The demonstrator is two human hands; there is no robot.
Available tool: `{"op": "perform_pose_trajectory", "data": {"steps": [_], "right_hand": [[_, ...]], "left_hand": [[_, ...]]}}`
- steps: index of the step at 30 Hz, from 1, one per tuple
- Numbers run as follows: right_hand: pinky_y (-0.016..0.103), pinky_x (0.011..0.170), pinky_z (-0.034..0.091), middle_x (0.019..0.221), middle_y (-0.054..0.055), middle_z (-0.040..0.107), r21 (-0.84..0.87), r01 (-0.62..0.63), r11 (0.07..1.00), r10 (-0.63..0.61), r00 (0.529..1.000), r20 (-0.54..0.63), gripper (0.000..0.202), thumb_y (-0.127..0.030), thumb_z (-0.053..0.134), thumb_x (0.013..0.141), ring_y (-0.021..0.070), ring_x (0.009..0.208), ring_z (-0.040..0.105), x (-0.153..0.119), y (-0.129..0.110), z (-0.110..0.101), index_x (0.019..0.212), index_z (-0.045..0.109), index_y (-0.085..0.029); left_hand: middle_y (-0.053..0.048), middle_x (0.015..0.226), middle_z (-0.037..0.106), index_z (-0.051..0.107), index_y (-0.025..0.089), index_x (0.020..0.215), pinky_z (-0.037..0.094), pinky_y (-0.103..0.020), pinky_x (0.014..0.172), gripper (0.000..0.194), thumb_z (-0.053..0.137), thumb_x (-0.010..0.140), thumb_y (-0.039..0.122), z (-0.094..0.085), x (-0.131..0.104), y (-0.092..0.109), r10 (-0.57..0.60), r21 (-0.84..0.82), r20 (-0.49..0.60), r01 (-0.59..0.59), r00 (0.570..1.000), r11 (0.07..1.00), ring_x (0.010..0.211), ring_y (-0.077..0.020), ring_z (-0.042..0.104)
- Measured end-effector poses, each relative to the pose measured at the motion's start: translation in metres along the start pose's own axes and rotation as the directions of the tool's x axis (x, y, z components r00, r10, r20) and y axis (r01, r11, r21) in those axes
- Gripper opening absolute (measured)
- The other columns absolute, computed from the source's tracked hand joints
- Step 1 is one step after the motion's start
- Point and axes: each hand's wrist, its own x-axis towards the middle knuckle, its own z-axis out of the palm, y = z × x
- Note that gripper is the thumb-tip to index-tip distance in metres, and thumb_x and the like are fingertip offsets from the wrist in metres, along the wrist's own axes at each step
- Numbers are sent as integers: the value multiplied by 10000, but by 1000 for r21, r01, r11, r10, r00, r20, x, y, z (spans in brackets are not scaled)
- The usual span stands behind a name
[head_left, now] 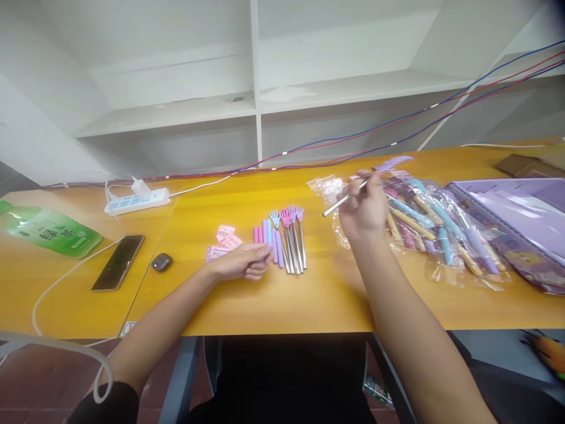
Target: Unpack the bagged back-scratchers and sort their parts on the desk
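My right hand is closed around the metal rod of a back scratcher, raised above the table; its purple claw head sticks out behind my fingers. My left hand is curled shut beside a row of pink, blue and purple handle sleeves. Whether something sits inside its fingers is hidden. Right of the sleeves lie several back scratcher rods with blue, pink and purple hand-shaped heads. Small printed cards lie just behind my left hand.
Clear bags of wrapped back scratchers lie at right, beside a purple box. To the left are a phone, a black earbud case, a green pouch and a power strip. Cables run along the back.
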Motion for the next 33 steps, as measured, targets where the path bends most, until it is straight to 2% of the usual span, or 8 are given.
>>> {"op": "perform_pose_trajectory", "data": {"steps": [5,8,11,17,21,23,29,33], "right_hand": [[245,555,388,540,-47,504,-479,-117,870,251,941,226,480,-636,490,1039,141,503,462,-16,16,10,1049,667,-190],[290,712,462,732,52,694,-845,45,533,343,901,265,398,-437,436,1097,213,708,643,-30,21,17,1269,638,-141],[335,828,470,1093,190,762,-947,192,257,406,868,286,389,-333,385,1098,295,967,710,-35,27,16,1337,592,-106],[350,831,487,1171,245,746,-945,277,176,533,780,328,400,-293,372,1087,333,1024,724,-46,33,20,1371,529,-59],[385,854,511,1178,275,739,-959,264,101,558,783,274,531,-300,359,1094,363,1050,732,-57,33,32,1524,382,10],[407,865,519,1185,291,733,-963,260,67,548,797,253,596,-289,326,1097,380,1068,732,-61,36,35,1595,278,35],[452,914,520,1109,272,748,-939,342,-49,487,828,276,636,-313,324,1109,394,1068,744,-63,44,34,1654,194,-12],[456,914,524,1044,250,755,-932,350,-92,455,848,273,551,-352,341,1116,387,1027,755,-63,44,33,1561,341,-28]], "left_hand": [[-18,741,582,734,138,874,412,-254,626,475,633,990,588,-13,7,-2,339,320,-383,-221,859,921,656,-121,526],[57,615,440,753,151,987,291,-232,522,478,657,969,619,-23,10,-4,346,366,-535,-158,771,917,513,-86,383],[76,562,429,743,136,1001,277,-230,503,501,712,925,630,-26,13,-6,368,408,-549,-143,751,901,475,-81,363],[-11,642,675,683,173,852,503,-307,696,420,549,1056,515,-19,20,-11,449,602,-449,-110,773,791,605,-165,634],[-5,753,705,680,178,1096,509,-321,775,226,629,1030,387,-19,26,-17,543,750,-515,42,663,660,706,-185,674],[0,846,705,583,176,1362,504,-319,779,402,681,995,308,-19,29,-20,571,776,-532,91,625,624,722,-178,660],[-24,953,643,592,186,1365,518,-362,866,388,670,987,227,-19,28,-26,598,899,-378,127,706,418,802,-192,624],[-66,1105,599,651,208,1337,526,-386,923,329,637,1010,245,-17,24,-29,582,946,-283,123,762,299,942,-215,626]]}}
